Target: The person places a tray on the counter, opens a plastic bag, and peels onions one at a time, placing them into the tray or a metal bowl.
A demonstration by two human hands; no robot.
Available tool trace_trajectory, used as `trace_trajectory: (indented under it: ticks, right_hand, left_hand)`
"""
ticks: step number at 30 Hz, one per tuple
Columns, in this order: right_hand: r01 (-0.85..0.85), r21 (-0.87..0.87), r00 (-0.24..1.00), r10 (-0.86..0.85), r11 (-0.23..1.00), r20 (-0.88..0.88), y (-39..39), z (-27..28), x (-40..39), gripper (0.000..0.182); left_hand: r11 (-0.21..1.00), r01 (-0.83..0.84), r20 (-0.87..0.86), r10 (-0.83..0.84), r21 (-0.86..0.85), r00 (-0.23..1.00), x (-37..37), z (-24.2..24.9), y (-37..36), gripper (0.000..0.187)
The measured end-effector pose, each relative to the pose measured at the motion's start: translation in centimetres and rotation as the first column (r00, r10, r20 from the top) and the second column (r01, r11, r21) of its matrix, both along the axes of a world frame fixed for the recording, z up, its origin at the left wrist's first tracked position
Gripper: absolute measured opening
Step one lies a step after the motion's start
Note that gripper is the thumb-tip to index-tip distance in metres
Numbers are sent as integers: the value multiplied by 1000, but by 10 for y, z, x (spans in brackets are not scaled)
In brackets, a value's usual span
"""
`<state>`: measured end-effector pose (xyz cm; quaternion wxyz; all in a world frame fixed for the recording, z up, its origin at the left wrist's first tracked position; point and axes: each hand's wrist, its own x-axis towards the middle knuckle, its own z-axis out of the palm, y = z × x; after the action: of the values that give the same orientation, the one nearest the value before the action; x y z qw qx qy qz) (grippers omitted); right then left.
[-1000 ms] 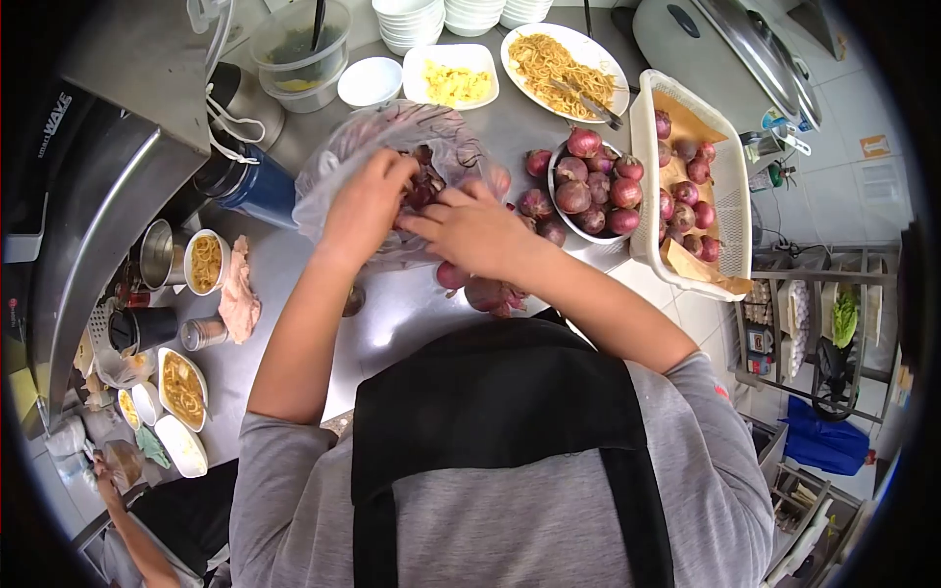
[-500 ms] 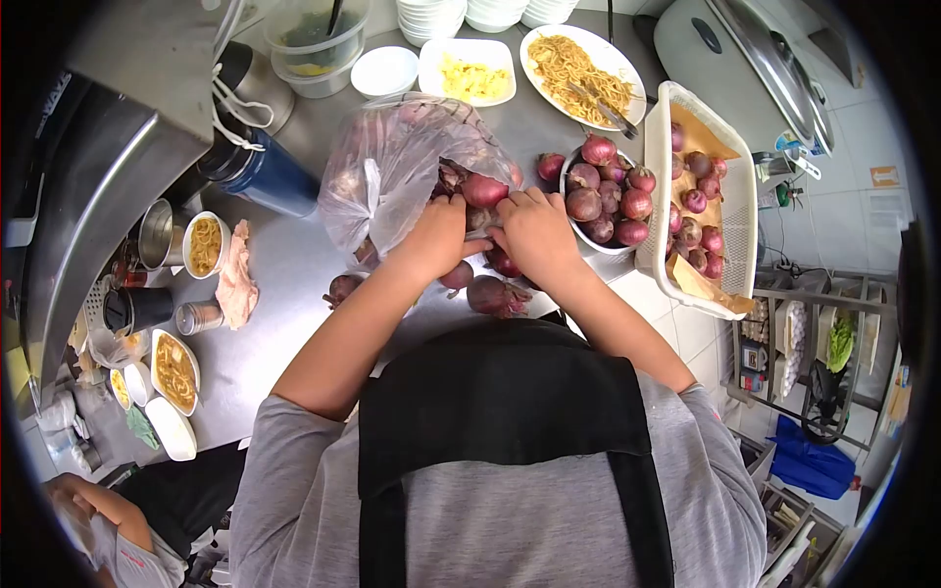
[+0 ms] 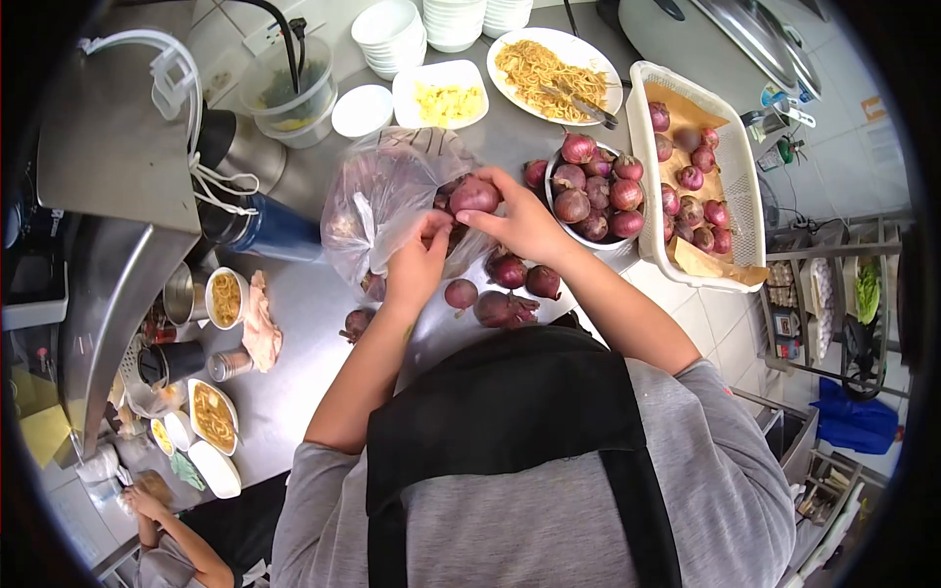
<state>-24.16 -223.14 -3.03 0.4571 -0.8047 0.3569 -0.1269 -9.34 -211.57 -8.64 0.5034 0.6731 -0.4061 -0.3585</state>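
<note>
A clear plastic bag (image 3: 377, 201) of red onions sits on the steel counter in front of me, its mouth turned toward my hands. My right hand (image 3: 524, 223) is closed round a red onion (image 3: 475, 196) at the opening, thumb below and fingers above. Curled at the bag's near edge, my left hand (image 3: 420, 257) grips the plastic. Several loose onions lie below the bag, among them a large one with dry skin (image 3: 502, 309) and a smaller one (image 3: 461, 293). Right of my hands stands a bowl heaped with onions (image 3: 596, 191).
A white basket (image 3: 750, 211) lined with brown paper holds more onions at the right. Along the back are a plate of noodles (image 3: 549, 78), a square dish of yellow pieces (image 3: 441, 93) and stacked bowls (image 3: 389, 37). A blue bottle (image 3: 279, 230) lies left; another person's arm (image 3: 191, 549) shows lower left.
My right hand has taken hold of an onion at the bag's mouth. My hands have moved apart slightly, showing more loose onions below. The camera view has shifted.
</note>
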Motion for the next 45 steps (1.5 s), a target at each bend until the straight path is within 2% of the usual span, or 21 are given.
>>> trace_trajectory:
  ticks: [2,4,6,8,14,16,19,21,22,23,24,26,27,29,30,31,32,34,36,40,45]
  right_hand:
    - [-43,490,932,-143,871,334,5,-3,-9,47]
    - [-201,578,868,-130,791,480,7,2,-23,47]
    - [-278,910,839,-384,308,386,10,21,-39,49]
    - [-343,913,824,-396,221,406,8,15,-51,52]
    - [-460,888,731,-570,-4,376,21,41,-68,51]
    - [-456,890,717,-588,12,375,21,48,-76,47]
    - [-12,806,664,-598,591,449,1,51,-103,36]
    - [518,297,735,-595,802,325,-23,61,-130,37]
    - [601,-163,781,-530,783,330,-34,64,-145,44]
    - [618,-402,777,-600,675,188,-53,57,-167,53]
    - [440,-699,804,-594,564,28,-68,51,-193,60]
    - [444,-613,713,-672,654,-201,-84,37,-229,60]
    - [472,-590,688,-692,655,-219,-87,30,-241,58]
    - [473,-570,686,-687,672,-240,-94,28,-237,57]
    - [413,-722,739,-668,555,-90,-93,29,-231,54]
    - [367,-838,792,-608,405,53,-91,30,-224,51]
    - [350,-836,812,-581,423,47,-82,37,-208,51]
    - [456,-607,874,-457,651,165,-53,60,-157,44]
    - [277,-685,956,-264,674,127,-28,65,-122,42]
    - [63,-310,992,-26,949,121,18,65,-57,42]
    - [-149,214,972,103,965,213,43,37,7,55]
  left_hand:
    - [996,80,98,-82,25,992,3,-3,1,16]
    - [957,284,552,-266,55,790,1,18,-3,21]
    - [941,337,525,-307,40,794,-4,29,-10,30]
    - [883,263,574,-456,389,680,-13,41,-17,38]
    - [900,293,731,-435,324,526,-19,25,-23,47]
    - [884,268,745,-466,382,478,-22,29,-28,46]
    - [909,336,763,-396,246,512,-14,23,-26,47]
    - [920,350,725,-360,174,587,-10,15,-20,50]
    - [930,349,678,-329,113,657,-7,11,-17,53]
    - [930,364,604,-317,47,731,-3,9,-15,57]
    - [931,362,602,-314,44,734,0,5,-15,57]
    - [910,414,632,-311,-18,710,3,-2,-12,60]
    - [893,362,610,-449,269,653,-2,23,-8,60]
    - [887,314,582,-460,339,671,-12,34,-11,61]
    - [868,283,553,-481,408,680,-12,35,-14,62]
    - [902,246,582,-419,355,697,-10,26,-14,63]
    - [907,216,577,-399,360,712,-6,13,-12,63]
    - [971,235,425,-229,38,876,8,-6,-8,65]
    - [980,177,296,-196,88,935,20,8,1,63]
    - [991,119,-221,-103,59,970,37,71,17,61]
    - [985,171,-733,-130,-19,668,49,68,31,49]
